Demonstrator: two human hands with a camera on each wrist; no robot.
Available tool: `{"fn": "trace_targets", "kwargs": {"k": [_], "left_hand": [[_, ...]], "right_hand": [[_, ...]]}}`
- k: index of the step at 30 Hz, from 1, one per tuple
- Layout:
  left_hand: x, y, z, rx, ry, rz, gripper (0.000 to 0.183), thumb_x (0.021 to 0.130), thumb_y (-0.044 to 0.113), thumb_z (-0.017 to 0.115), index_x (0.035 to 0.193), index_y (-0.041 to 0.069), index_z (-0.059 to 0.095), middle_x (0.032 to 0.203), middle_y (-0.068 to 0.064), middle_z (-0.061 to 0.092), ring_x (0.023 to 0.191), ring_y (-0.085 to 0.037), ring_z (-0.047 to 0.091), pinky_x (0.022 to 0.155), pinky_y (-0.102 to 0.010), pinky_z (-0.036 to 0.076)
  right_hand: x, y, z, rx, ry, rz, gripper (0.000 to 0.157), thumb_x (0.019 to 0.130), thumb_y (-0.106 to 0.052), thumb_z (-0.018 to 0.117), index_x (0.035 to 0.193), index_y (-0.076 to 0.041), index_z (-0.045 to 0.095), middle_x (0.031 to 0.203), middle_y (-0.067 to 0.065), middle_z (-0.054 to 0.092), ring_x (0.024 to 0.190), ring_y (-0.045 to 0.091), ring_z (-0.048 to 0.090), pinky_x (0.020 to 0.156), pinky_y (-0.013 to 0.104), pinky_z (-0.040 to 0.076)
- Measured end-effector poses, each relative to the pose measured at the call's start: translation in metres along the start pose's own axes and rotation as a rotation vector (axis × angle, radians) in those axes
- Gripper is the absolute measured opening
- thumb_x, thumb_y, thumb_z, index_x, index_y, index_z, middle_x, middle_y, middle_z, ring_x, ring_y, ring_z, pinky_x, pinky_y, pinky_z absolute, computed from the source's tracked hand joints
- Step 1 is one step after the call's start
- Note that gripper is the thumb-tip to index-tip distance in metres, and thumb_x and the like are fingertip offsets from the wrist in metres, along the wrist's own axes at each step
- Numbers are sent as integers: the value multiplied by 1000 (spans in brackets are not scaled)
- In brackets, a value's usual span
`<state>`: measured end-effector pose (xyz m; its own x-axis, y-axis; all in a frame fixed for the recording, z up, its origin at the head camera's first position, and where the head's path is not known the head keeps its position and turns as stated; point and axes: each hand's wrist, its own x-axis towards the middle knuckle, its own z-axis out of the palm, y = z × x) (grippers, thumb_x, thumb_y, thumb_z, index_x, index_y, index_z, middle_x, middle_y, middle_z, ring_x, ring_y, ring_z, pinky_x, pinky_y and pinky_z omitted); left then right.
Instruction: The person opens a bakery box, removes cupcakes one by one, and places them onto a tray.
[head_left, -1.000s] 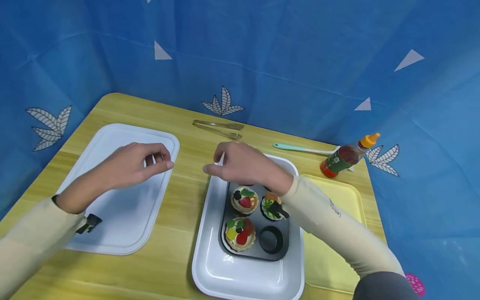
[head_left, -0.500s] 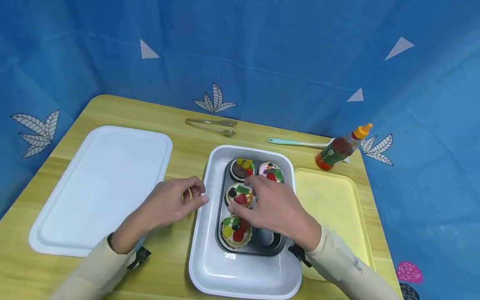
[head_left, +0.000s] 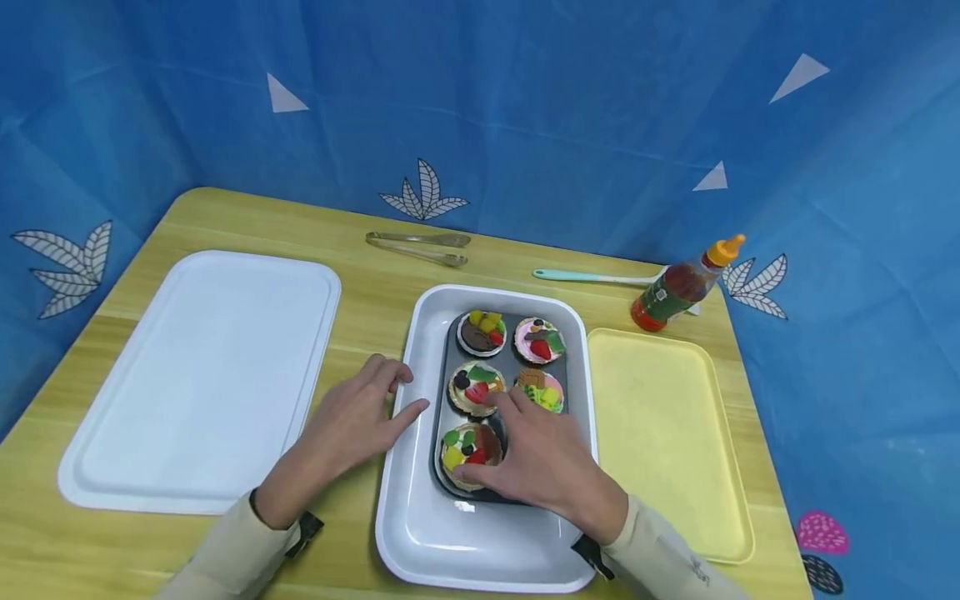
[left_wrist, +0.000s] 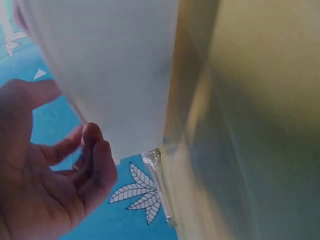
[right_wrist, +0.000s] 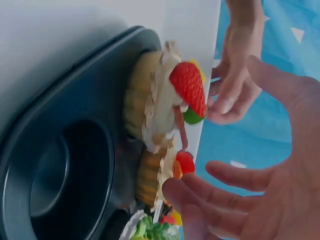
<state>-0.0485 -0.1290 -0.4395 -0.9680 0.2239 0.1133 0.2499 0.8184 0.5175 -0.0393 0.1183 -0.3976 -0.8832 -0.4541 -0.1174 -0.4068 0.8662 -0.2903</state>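
A deep white tray holds a dark muffin pan with several fruit-topped tarts in its cups. My right hand hovers over the near-left fruit tart, thumb and fingers spread around its topping. In the right wrist view, a gap shows between the fingers of the right hand and that strawberry-topped tart. An empty pan cup lies close by, hidden under the hand in the head view. My left hand is at the tray's left rim, fingers loosely bent; whether they touch it I cannot tell.
A flat white tray lies on the left of the wooden table, a yellow tray on the right. Metal tongs, a mint-handled utensil and an orange-capped sauce bottle sit along the back edge.
Both hands have come nearer: the left from over the flat white tray to the deep tray's left rim, the right from the deep tray's far end to the near-left tart.
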Motion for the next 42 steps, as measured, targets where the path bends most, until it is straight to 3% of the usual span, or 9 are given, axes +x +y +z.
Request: {"fn": "trace_targets", "kwargs": {"k": [5, 9, 17, 22, 28, 34, 42], "left_hand": [[0, 3, 11, -53, -82, -118, 64, 87, 49, 73, 131, 10, 48, 115, -13, 57, 76, -23, 58, 65, -39, 52], [0, 5, 18, -101, -68, -128, 56, 91, 31, 72, 134, 6, 45, 125, -18, 58, 87, -28, 61, 79, -46, 54], [2, 4, 22, -135, 13, -64, 37, 94, 8, 63, 128, 4, 49, 118, -18, 62, 92, -28, 64, 79, -45, 54], [1, 5, 23, -152, 41, -62, 35, 94, 5, 60, 127, 4, 49, 117, -18, 63, 93, -30, 64, 78, -46, 54], [-1, 6, 25, -179, 70, -78, 34, 94, 4, 57, 127, 4, 49, 113, -19, 64, 86, -29, 62, 74, -43, 53], [-1, 7, 27, -191, 92, -81, 32, 94, 4, 57, 125, 4, 49, 112, -19, 64, 85, -28, 61, 73, -42, 52], [-1, 6, 28, -193, 107, -97, 21, 92, 2, 57, 111, 6, 49, 87, -12, 58, 72, -25, 55, 62, -36, 47]], "right_hand": [[3, -5, 7, 25, -75, -26, 87, 68, -77, 72, 130, -17, 57, 103, -1, 60, 77, 12, 57, 62, 27, 49], [3, -5, 16, -6, -74, -60, 90, 67, -76, 74, 133, -16, 55, 99, -1, 58, 79, 12, 55, 59, 26, 48], [2, -6, 26, -27, -55, -60, 92, 67, -72, 77, 135, -14, 54, 106, 4, 60, 84, 15, 57, 66, 33, 53], [3, -6, 31, -18, -40, -68, 92, 65, -69, 81, 133, -13, 53, 110, 5, 60, 86, 16, 58, 69, 34, 54], [4, -8, 35, 31, -68, -46, 93, 63, -63, 86, 133, -10, 53, 105, 5, 56, 79, 16, 57, 61, 28, 51], [5, -9, 36, 28, -105, -40, 93, 63, -59, 89, 132, -8, 53, 108, 8, 55, 83, 18, 59, 67, 31, 55], [4, -10, 38, 55, -122, -44, 80, 70, -45, 89, 129, -4, 54, 106, 8, 53, 74, 16, 59, 63, 28, 54]]}}
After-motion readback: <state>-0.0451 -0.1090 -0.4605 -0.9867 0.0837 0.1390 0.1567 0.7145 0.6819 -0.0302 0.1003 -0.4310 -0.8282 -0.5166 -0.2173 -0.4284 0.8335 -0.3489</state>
